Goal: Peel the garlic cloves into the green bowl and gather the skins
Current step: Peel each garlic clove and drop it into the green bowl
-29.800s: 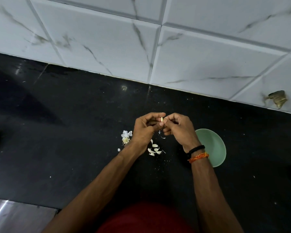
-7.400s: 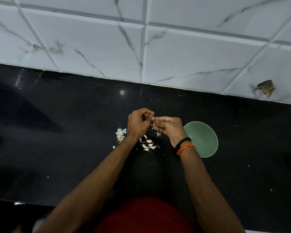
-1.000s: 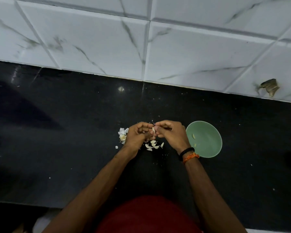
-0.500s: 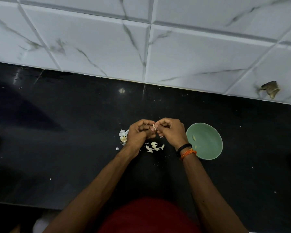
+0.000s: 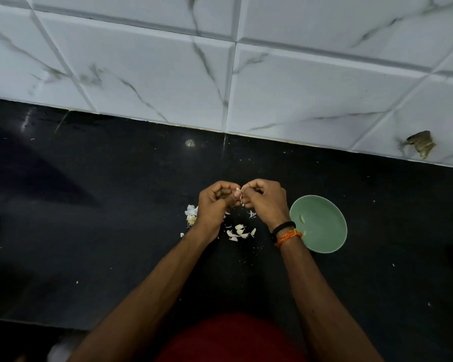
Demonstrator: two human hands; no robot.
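My left hand (image 5: 215, 205) and my right hand (image 5: 266, 202) meet above the black counter, both pinching one small garlic clove (image 5: 239, 190). A strip of skin (image 5: 242, 199) hangs down from the clove between my fingertips. The green bowl (image 5: 324, 231) stands just right of my right wrist, with two peeled cloves (image 5: 302, 218) inside. Loose white skins (image 5: 239, 232) lie on the counter below my hands. The remains of the garlic head (image 5: 191, 214) sit to the left of my left hand.
The black counter (image 5: 89, 218) runs left and right, scattered with tiny skin flecks. A white marbled tile wall (image 5: 220, 74) rises right behind it, with a chipped spot (image 5: 420, 146) at the right.
Over the last second my hands stayed together on the clove with small finger shifts, and the strip of skin now hangs lower. Earlier the bowl looked empty; it now holds cloves.
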